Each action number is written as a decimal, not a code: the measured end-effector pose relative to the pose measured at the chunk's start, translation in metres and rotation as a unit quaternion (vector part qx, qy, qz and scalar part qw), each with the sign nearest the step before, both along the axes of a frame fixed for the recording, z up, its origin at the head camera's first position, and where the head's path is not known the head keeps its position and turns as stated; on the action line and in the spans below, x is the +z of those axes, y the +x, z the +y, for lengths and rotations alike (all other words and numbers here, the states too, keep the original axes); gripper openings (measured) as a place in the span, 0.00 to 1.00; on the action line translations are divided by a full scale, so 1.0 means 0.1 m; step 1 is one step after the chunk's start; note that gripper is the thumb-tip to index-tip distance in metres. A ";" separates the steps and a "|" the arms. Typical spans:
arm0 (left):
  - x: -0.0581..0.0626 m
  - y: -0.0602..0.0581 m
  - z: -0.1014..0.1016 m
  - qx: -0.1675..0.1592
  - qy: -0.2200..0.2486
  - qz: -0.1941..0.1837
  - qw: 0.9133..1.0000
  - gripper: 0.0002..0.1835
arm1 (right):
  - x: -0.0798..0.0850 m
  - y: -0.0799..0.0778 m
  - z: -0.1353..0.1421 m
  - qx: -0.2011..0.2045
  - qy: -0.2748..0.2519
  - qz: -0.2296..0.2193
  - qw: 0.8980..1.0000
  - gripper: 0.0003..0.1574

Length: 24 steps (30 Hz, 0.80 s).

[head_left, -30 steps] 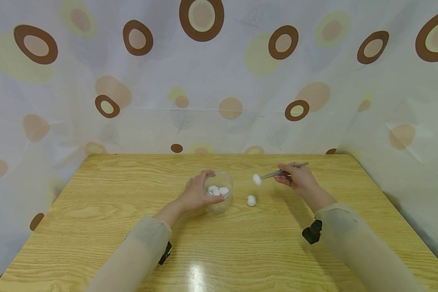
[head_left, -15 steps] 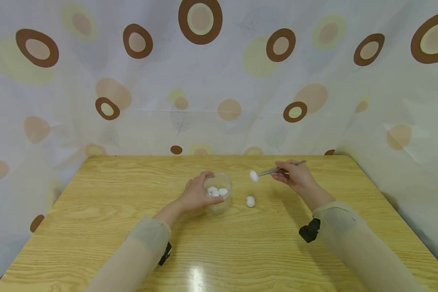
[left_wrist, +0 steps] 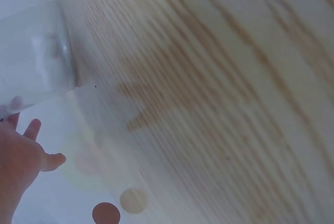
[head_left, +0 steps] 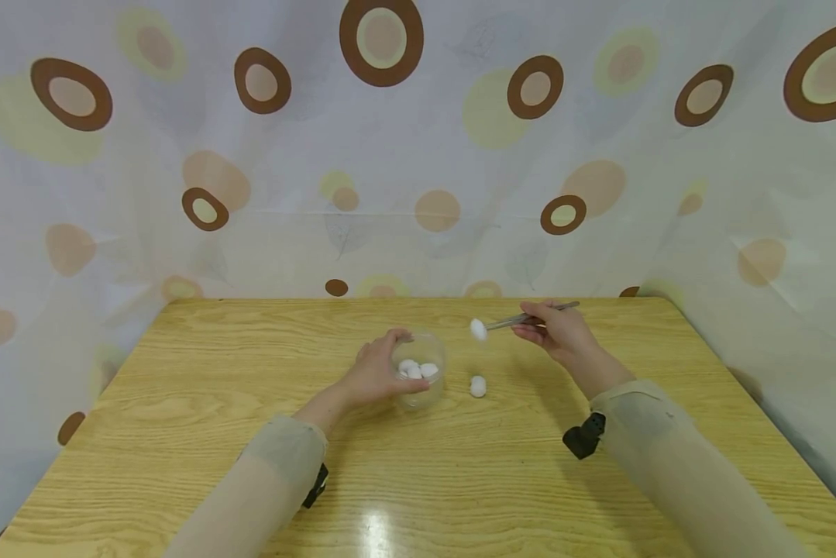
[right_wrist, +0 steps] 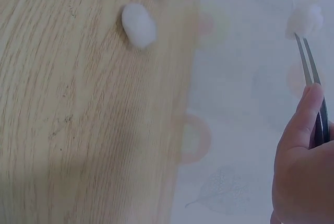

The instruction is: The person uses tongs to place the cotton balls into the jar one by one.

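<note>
My left hand [head_left: 374,370] grips a clear round plastic jar [head_left: 428,395] from its left side, thumb in front and fingers behind. Several white cotton balls [head_left: 415,370] lie inside the jar. Metal tweezers [head_left: 508,321] are pinched in my right hand [head_left: 560,329]. At their tips hangs a cotton ball [head_left: 478,329], raised above the table to the right of the jar. In the right wrist view the tweezer tips [right_wrist: 300,38] press into this cotton ball [right_wrist: 308,19]. Another cotton ball [head_left: 478,386] sits on the table just right of the jar.
The wooden table [head_left: 404,480] reaches back to a patterned curtain [head_left: 285,248] that hangs behind it and at both sides. A black wrist camera [head_left: 585,436] is strapped on the right sleeve, and another black device [head_left: 316,487] is under the left sleeve.
My right hand has moved left and slightly up with the tweezers and the cotton ball, nearer the jar. The left hand keeps its grip on the jar; the loose cotton ball stays put.
</note>
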<state>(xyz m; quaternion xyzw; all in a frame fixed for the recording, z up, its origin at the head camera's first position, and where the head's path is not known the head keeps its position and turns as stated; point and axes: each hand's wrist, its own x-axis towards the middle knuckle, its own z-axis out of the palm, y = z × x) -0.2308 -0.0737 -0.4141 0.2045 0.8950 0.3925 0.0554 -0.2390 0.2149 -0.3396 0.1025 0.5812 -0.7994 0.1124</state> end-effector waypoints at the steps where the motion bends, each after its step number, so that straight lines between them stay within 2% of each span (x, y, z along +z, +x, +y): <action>1: 0.00 0.00 0.01 -0.003 0.000 -0.001 1.000 0.45 | 0.00 0.00 -0.01 0.001 0.000 0.002 1.000 0.23; 9: -0.02 0.00 0.07 -0.021 0.000 -0.003 1.000 0.44 | -0.03 -0.03 -0.14 0.000 0.018 0.011 1.000 0.18; 18: 0.00 0.05 0.09 -0.030 0.012 -0.012 0.999 0.44 | -0.05 -0.01 -0.37 0.017 0.047 0.024 0.998 0.12; 24: -0.03 0.04 0.10 -0.035 0.012 -0.005 0.999 0.43 | -0.11 0.01 -0.49 0.030 0.066 0.025 0.997 0.10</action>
